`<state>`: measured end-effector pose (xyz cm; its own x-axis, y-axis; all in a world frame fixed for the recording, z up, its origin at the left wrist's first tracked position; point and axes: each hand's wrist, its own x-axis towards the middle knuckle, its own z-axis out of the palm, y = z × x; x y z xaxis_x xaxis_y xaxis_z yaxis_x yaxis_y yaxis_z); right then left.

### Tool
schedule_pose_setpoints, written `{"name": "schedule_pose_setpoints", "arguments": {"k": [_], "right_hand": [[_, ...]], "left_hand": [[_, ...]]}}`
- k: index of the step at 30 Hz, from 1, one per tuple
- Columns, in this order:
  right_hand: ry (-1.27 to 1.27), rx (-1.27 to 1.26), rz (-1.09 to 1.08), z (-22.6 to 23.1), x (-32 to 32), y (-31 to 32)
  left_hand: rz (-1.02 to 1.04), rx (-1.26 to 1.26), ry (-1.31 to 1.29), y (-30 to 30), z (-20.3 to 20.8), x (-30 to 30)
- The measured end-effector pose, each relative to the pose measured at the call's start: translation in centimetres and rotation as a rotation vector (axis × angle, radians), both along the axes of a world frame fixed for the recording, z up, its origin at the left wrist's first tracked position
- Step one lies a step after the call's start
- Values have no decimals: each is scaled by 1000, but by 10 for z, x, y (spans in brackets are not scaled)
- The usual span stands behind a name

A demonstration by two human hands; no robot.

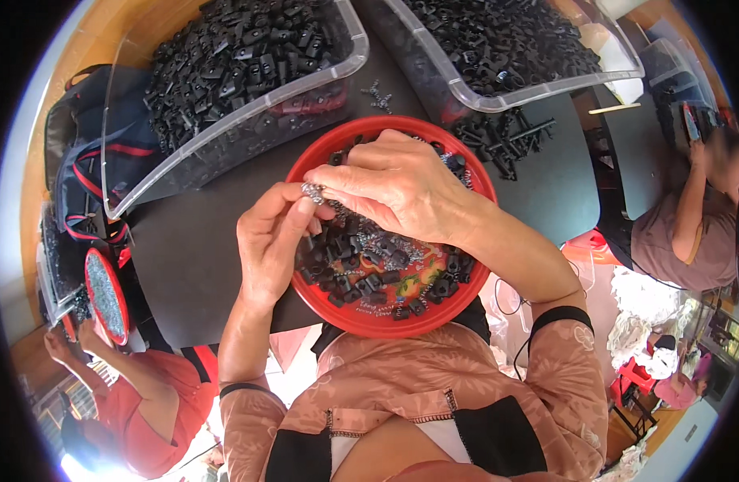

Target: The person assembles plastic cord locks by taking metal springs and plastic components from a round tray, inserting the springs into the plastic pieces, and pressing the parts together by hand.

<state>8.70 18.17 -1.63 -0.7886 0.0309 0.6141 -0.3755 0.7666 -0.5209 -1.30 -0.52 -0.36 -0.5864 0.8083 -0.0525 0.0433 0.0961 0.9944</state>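
Observation:
Between my two hands, over the left part of a round red tray (485,193), is a small clump of silvery coil springs (311,193). My left hand (269,241) pinches the clump from below with thumb and fingertips. From the right, my right hand (409,181) grips the same clump, its fingers curled and thumb pressed in. Under my hands the tray holds many small black plastic parts (349,281) mixed with loose springs (385,253). My right hand and forearm cover part of the tray.
Two clear plastic bins (249,116) (498,103) heaped with black parts stand behind the tray. Black screw-like pieces (510,140) and a few springs (379,96) lie on the dark table (193,265). People sit at left (156,402) and right (682,225); a dark bag (104,136) is at far left.

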Motion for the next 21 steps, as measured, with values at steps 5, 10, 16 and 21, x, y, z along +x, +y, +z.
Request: {"name": "schedule_pose_setpoints", "arguments": {"k": [5,10,16,21], "right_hand": [[17,109,-38,6,3,2],[56,237,-78,7,4,2],[-65,-143,-18,3,1,-1],[-328,-383,87,16,5,-3]], "left_hand": [[17,62,-76,4,1,1],[12,31,-111,7,4,3],[113,47,86,5,5,6],[165,-1,283,6,4,6]]}}
